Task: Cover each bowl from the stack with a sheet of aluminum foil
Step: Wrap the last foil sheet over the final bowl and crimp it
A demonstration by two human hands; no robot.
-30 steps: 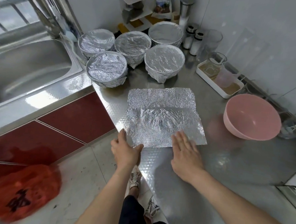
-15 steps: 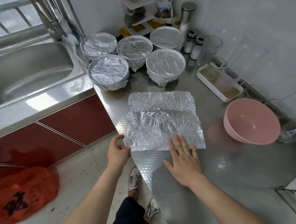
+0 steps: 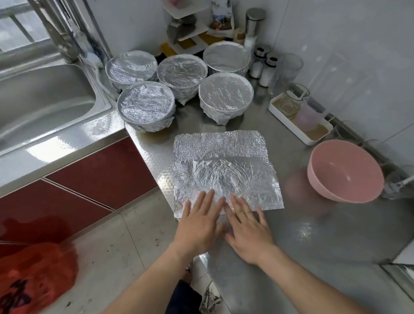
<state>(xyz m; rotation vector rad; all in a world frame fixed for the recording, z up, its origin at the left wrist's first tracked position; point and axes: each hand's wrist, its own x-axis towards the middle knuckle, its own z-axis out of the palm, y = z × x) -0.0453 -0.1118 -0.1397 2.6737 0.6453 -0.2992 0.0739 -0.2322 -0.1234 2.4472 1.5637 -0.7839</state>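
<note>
From the head camera, the foil sheet (image 3: 227,167) lies flat on the steel counter (image 3: 321,237) near its left edge. It is crumpled, with a round imprint in its middle. It is roughly square and a little wider than deep, so its long axis runs left to right, and its near-left corner reaches the counter's edge.

The left hand (image 3: 199,225) and the right hand (image 3: 247,231) lie side by side on the sheet's near edge. Both are open and flat, with straight fingers pointing away, and neither grips anything.

An uncovered pink bowl (image 3: 344,175) stands upright to the right of the sheet, apart from it. Five foil-covered bowls (image 3: 226,93) cluster at the far side beside the sink (image 3: 36,104). A white tray (image 3: 276,112) sits far right, and a red bag (image 3: 22,279) lies on the floor.
</note>
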